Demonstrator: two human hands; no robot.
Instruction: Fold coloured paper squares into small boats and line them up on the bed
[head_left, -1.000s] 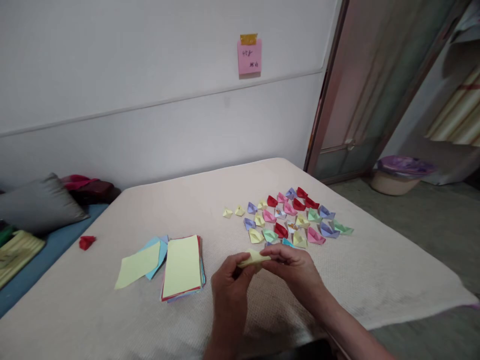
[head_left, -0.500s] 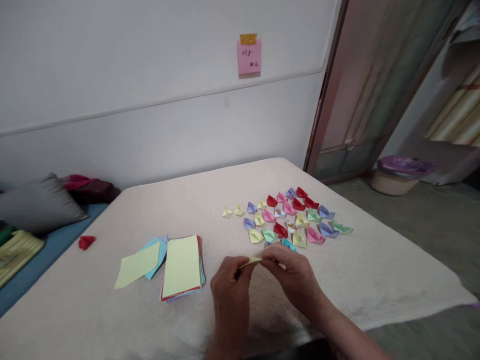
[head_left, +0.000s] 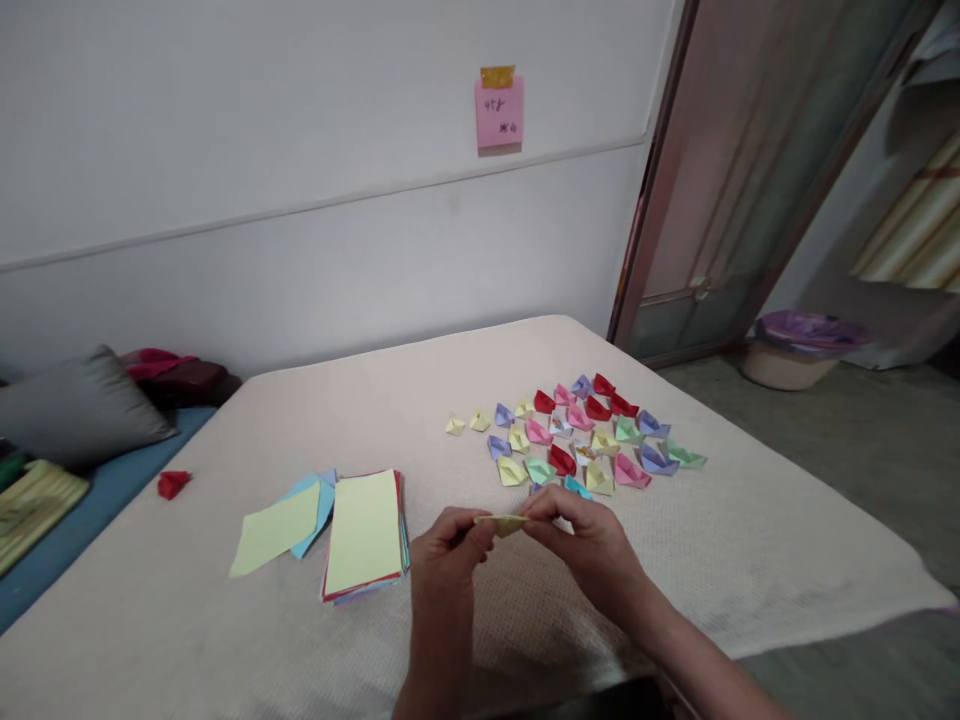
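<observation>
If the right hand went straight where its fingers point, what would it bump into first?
Past the folded yellow paper it pinches, the right hand would probably bump into the left hand first, which holds the paper's other end. Depth is hard to judge here, though.

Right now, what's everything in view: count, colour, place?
Plain wall: one, white, behind
Textured cloth: one, cream, middle
Folded paper piece: one, pale yellow, lower centre
Folded paper boats: roughly thirty, mixed colours, right of centre
Rectangular paper stack: one, yellow on top, left of centre
Loose paper sheets: several, yellow and blue, left of stack
Crumpled piece: one, red, cloth's left edge
Square paper note: one, pink, on wall
Fabric cushion: one, grey, far left
Bundled pile: one, red, far left
Lined round bin: one, beige and purple, right
Striped hanging fabric: one, yellow and white, far right
Framed door: one, brown, right
Left hand: one, pinching the paper piece's left end
Right hand: one, pinching its right end
</observation>
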